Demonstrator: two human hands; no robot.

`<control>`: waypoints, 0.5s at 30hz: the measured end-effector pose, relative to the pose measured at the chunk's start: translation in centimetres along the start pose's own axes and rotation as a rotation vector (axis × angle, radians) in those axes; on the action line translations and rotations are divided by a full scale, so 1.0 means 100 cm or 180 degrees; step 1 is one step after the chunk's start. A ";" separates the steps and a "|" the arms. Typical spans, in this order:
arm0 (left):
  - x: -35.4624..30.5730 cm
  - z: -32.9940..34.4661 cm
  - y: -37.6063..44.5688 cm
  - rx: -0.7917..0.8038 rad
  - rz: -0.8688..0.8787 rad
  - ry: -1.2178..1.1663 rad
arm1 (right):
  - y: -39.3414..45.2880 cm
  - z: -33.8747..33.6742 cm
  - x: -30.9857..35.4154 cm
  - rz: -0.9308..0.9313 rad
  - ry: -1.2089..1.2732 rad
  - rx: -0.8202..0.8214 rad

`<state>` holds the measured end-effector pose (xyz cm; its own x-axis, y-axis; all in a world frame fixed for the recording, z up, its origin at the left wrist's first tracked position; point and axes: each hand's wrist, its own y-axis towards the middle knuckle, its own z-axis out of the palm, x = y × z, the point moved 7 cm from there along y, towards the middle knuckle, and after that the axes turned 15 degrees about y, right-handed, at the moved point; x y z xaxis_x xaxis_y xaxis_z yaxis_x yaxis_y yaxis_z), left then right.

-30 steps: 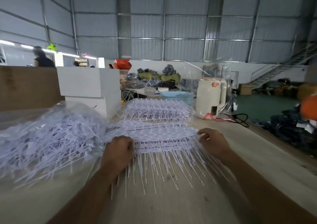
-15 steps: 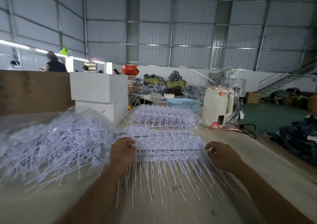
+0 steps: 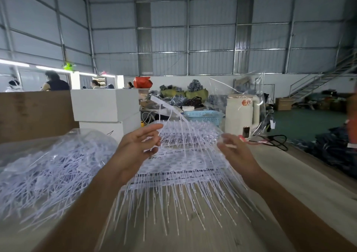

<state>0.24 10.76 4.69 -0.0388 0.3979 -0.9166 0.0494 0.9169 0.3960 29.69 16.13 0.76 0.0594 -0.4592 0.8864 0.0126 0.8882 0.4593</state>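
A strip of white plastic ties (image 3: 174, 114) hangs lifted above the table, its top bar slanting up to the left and its thin tails trailing down. My left hand (image 3: 138, 147) is raised palm toward me, and its fingertips pinch the strip's tails. At the right end, my right hand (image 3: 232, 148) pinches the strip between thumb and fingers. Below both hands lies a flat stack of tie sheets (image 3: 185, 166), tails pointing toward me.
A clear bag of loose ties (image 3: 48, 166) fills the left of the wooden table (image 3: 301, 176). Behind stand white foam boxes (image 3: 104, 105), a cardboard panel (image 3: 34, 112), a blue basket (image 3: 202, 115), a white kettle (image 3: 240, 114) and a black cable (image 3: 275, 140). People work far left.
Both hands have left the stack, where they lay on its side edges, and risen with one strip of ties, which now hangs in the air. The camera has tilted up.
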 end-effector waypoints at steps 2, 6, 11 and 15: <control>-0.008 -0.003 -0.001 0.0146 0.0134 0.0033 | 0.004 -0.013 0.010 -0.0047 0.0171 -0.0404; -0.016 -0.020 -0.008 0.0336 0.0292 -0.0039 | 0.005 -0.034 0.017 0.0212 0.0450 -0.0819; -0.039 -0.039 -0.016 0.0517 0.0602 -0.0212 | -0.001 -0.007 0.020 0.0012 -0.0425 -0.0141; -0.060 -0.039 -0.017 0.0537 0.1025 -0.0521 | -0.009 0.022 0.000 0.0512 -0.0338 0.0218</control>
<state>-3.47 6.94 9.78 0.1645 0.6417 -0.7491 0.1967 0.7228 0.6624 27.47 15.29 0.53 -0.0503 -0.3138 0.9481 -0.0566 0.9487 0.3110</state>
